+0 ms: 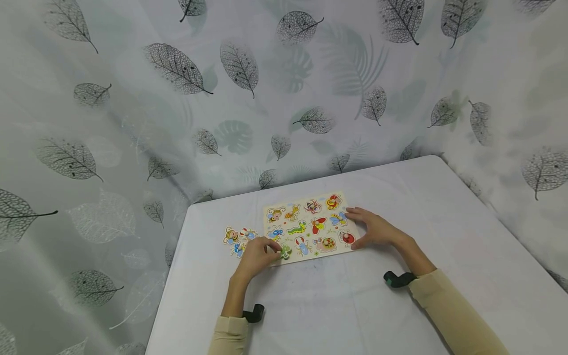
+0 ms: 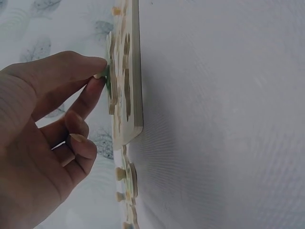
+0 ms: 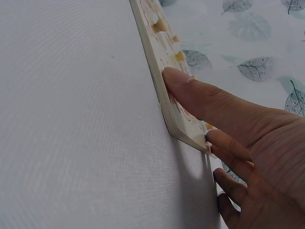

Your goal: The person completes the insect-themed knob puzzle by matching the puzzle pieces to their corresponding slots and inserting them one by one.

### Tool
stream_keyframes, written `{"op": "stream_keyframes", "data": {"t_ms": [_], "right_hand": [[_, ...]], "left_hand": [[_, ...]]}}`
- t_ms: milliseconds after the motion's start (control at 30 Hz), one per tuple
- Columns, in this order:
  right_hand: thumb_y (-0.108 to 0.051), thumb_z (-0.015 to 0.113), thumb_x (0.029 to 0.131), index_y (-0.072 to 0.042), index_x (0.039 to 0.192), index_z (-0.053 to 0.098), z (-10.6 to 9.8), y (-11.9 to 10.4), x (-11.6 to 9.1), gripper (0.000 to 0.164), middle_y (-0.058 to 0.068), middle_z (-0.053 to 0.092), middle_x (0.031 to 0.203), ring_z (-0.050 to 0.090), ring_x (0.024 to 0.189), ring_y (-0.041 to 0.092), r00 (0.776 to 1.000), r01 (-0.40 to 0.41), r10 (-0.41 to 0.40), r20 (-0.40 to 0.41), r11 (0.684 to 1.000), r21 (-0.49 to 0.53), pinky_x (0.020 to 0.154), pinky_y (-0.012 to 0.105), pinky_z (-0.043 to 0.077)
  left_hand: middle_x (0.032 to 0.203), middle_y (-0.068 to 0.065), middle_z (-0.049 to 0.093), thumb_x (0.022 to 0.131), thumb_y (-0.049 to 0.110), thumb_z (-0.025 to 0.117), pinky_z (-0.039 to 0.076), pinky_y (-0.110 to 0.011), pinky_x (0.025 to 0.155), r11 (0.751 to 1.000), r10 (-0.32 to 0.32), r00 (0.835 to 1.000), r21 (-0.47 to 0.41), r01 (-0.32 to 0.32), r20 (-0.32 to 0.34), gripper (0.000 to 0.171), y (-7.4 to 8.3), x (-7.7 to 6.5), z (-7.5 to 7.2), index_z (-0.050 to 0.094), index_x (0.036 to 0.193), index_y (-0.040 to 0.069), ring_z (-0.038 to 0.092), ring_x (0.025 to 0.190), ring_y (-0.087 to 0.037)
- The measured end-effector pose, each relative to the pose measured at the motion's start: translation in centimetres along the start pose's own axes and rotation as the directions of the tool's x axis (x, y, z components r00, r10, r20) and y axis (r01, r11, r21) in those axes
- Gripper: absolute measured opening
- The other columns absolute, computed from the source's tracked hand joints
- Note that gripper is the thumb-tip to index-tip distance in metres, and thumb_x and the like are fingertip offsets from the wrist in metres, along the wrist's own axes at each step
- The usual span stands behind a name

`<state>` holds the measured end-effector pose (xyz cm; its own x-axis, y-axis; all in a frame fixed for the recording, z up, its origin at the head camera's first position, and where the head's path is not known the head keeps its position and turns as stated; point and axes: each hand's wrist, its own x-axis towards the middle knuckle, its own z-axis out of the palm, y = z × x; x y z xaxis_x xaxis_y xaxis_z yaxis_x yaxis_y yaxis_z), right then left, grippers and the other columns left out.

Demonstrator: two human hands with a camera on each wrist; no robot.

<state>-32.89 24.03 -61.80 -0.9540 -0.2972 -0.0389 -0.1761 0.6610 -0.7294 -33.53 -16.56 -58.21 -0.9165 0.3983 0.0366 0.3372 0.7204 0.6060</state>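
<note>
Green piece (image 2: pixel 113 90) apparently being fitted;
Pinched between the left hand's (image 1: pixel 257 256) fingers over the board (image 2: pixel 137 95); board touched by the right hand (image 1: pixel 377 229), fingers spread; alignment seems needed.

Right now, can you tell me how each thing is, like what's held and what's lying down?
Board: flat on the table.
Left hand: pinching the green piece.
Green piece: held over the board's near left corner.
Right hand: touching the board's right end.
Loose pieces: lying picture-side up, left of the board.
Curtain: hanging behind the table.
</note>
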Motion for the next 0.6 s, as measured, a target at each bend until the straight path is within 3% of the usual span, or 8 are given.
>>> {"op": "stream_keyframes", "data": {"t_ms": [600], "right_hand": [[-0.037,0.098,0.069,-0.005,0.157,0.046,-0.06,0.0,-0.07,0.108,0.016,0.031,0.169,0.019,0.156,0.048,1.0,0.017,-0.017,-0.003,1.0,-0.01,0.121,0.071,0.018]], "left_hand": [[0.093,0.01,0.07,0.084,0.014,0.082,0.047,-0.029,0.068,0.999,-0.023,1.0,0.048,0.023,0.009,0.01,-0.61,0.18,0.88,0.082,0.091,0.022,0.055,0.079,-0.012]]}}
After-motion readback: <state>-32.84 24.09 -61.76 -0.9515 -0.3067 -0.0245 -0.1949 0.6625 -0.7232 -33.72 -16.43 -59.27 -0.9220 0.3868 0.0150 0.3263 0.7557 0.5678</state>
